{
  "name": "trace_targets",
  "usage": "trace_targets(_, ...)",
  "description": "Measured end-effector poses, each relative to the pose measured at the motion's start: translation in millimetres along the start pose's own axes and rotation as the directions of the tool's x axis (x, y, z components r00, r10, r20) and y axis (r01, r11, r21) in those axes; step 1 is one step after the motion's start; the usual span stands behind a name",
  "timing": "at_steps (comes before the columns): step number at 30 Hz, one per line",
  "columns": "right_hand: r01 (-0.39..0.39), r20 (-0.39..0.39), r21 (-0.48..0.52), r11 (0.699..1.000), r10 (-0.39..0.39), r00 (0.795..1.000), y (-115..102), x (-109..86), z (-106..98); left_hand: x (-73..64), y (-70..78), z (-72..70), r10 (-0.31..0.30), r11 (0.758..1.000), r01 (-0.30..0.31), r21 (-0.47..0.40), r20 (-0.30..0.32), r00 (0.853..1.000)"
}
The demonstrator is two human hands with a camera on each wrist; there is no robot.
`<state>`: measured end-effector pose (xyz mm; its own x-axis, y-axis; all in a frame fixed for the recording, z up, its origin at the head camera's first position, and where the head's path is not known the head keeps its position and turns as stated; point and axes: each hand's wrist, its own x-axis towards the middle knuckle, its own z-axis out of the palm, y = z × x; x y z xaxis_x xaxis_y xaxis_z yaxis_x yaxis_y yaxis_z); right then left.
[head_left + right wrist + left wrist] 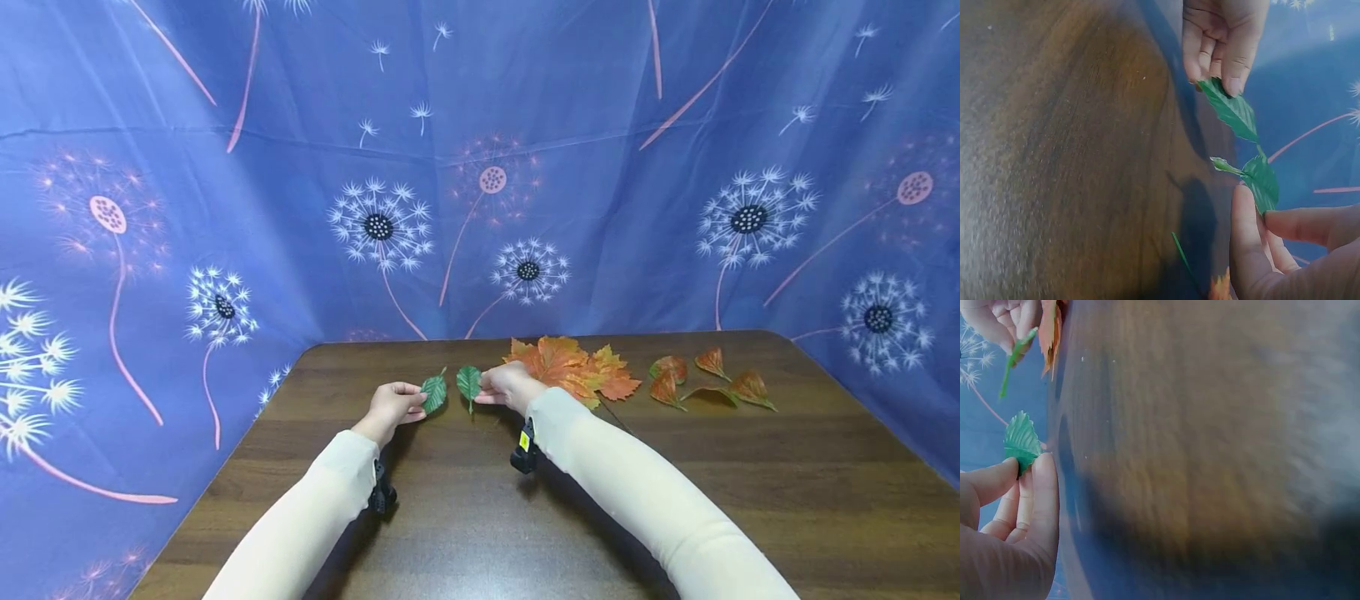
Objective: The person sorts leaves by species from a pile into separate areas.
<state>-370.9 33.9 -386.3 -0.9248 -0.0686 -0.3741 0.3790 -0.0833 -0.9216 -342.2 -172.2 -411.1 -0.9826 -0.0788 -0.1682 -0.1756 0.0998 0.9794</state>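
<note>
Between thumb and fingers, my left hand (392, 410) pinches a green leaf (434, 393) by its edge, its stem pointing up and away in the head view. A second green leaf (468, 382), stem downward, is pinched by my right hand (508, 387). The two leaves face each other a small gap apart, held above the table. In the left wrist view the left leaf (1022, 439) rises from the fingertips. The right wrist view shows the right leaf (1261, 181) close below the other one, with its short stem sticking out to the side.
Orange maple-like leaves (562, 367) lie in a pile just right of my right hand. Several smaller red-green leaves (750, 387) lie farther right on the brown wooden table (465, 517). Behind the table hangs a blue dandelion-print cloth (600, 167).
</note>
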Motion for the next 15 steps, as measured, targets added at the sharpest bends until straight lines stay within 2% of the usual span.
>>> trace_targets(4,-0.01,-0.009,-0.007,1.0,0.01,1.0,1,4.9,5,5.5,2.4,2.6,-0.01,1.0,0.01,0.001,-0.035,0.999)
trace_targets(9,-0.021,-0.031,-0.002,1.0,0.021,0.999,7,10.1,8,9.1,0.5,5.2,-0.032,1.0,0.032,0.0,-0.046,0.998)
trace_targets(15,-0.006,-0.073,-0.005,1.0,0.006,0.997,13,14.7,11,7.6,2.2,9.6,-0.045,0.997,0.048,0.054,-0.062,0.997)
